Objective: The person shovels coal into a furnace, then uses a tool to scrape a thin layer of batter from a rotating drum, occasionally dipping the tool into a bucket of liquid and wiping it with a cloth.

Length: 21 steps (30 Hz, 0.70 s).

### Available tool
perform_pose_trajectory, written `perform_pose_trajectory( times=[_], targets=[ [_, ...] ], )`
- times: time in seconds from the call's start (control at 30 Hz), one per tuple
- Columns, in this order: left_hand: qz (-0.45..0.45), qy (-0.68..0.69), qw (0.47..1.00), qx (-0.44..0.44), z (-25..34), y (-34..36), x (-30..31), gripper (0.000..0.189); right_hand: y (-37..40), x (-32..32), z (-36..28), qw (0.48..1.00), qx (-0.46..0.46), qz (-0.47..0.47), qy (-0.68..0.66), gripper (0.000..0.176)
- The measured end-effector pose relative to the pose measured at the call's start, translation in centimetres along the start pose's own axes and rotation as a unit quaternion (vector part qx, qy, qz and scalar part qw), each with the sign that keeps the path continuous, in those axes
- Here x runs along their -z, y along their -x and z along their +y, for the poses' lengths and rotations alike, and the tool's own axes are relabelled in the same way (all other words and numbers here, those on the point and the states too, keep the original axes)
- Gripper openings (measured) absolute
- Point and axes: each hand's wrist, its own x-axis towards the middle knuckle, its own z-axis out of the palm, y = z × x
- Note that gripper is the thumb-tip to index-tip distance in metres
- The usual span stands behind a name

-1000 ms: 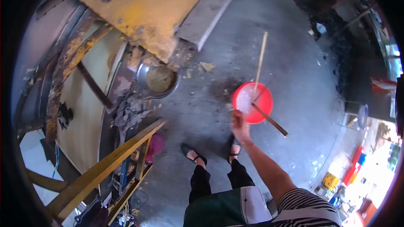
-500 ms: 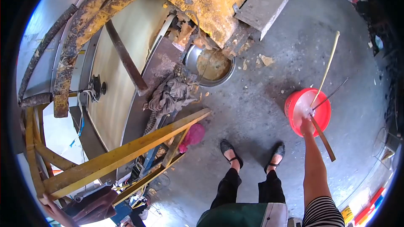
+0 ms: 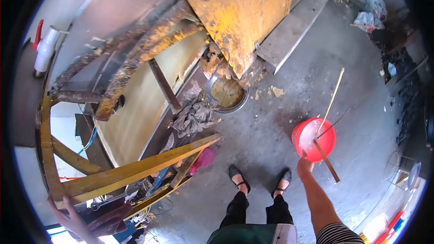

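Note:
A red bucket (image 3: 333, 142) with whitish, foamy liquid stands on the concrete floor at the right. My right hand (image 3: 305, 166) is closed over its near-left rim, with the thumb inside. Three thin things lean in the bucket: a long pale stick (image 3: 333, 97), a dark thin rod (image 3: 339, 122) and a flat brown wooden stick (image 3: 327, 162) whose end juts out towards me. At the far lower left, my left hand (image 3: 70, 217) grips the lower corner of a yellow frame (image 3: 149, 167); part of the hand is at the picture's edge.
A metal basin (image 3: 244, 104) with brownish contents sits below a worn yellow machine panel (image 3: 235, 13). Grey cloth (image 3: 194, 117) is bunched beside it. A grey plank (image 3: 296, 27) lies behind, and a pink bundle (image 3: 205, 158) by the frame. Plastic bags (image 3: 373, 13) lie far right.
My right hand has come up out of the bucket's liquid to its near rim. The view has shifted, so the bucket appears further left. My left hand stays at the yellow frame.

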Motion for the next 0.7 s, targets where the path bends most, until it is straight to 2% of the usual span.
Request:
perform_pose_trajectory(
  times=[0.03,0.07,0.13,0.17,0.23,0.27,0.33,0.4,0.5,0.6,0.63,0.7],
  targets=[
    [-0.008,0.027,0.998,-0.056,1.4,0.2,0.3,0.055,-0.7,2.7,-1.2,0.979,-0.004,-0.205,-0.007,0.031],
    [0.019,0.028,0.998,-0.061,2.2,0.5,0.1,0.052,-1.8,6.1,-2.6,0.916,-0.01,-0.401,-0.011,0.035],
    [0.04,0.019,0.996,-0.072,2.2,0.8,-0.1,0.052,-2.0,7.1,-3.5,0.926,0.077,-0.37,-0.025,0.031],
    [0.059,0.004,0.994,-0.093,2.5,0.8,0.0,0.052,-4.0,9.6,-4.4,0.93,0.08,-0.358,-0.02,0.031],
    [0.053,0.041,0.995,-0.069,4.2,0.7,0.9,0.058,-7.4,15.6,-6.5,0.914,0.043,-0.373,-0.154,0.027],
    [0.031,0.024,0.997,-0.073,4.7,0.4,1.4,0.062,-8.8,18.1,-7.6,0.92,0.048,-0.361,-0.148,0.027],
    [0.013,0.014,0.998,-0.065,5.3,0.0,2.2,0.066,-11.0,22.6,-9.4,0.927,0.033,-0.296,-0.226,0.027],
    [0.01,0.007,0.997,-0.075,5.5,-0.4,2.7,0.073,-12.5,25.5,-10.8,0.934,0.047,-0.254,-0.247,0.027],
    [-0.017,0.035,0.997,-0.06,5.6,-1.1,3.8,0.073,-14.2,30.8,-12.7,0.934,0.074,-0.199,-0.287,0.028],
    [-0.024,0.089,0.994,-0.05,5.1,-1.7,4.8,0.07,-15.0,34.5,-14.1,0.906,0.081,-0.219,-0.352,0.029],
    [-0.03,0.125,0.99,-0.049,4.8,-1.9,5.3,0.068,-15.6,36.5,-14.6,0.911,0.088,-0.21,-0.343,0.029],
    [-0.038,0.166,0.985,-0.037,4.2,-2.4,6.2,0.064,-16.6,42.0,-16.0,0.827,-0.013,-0.33,-0.456,0.029]
  ],
)
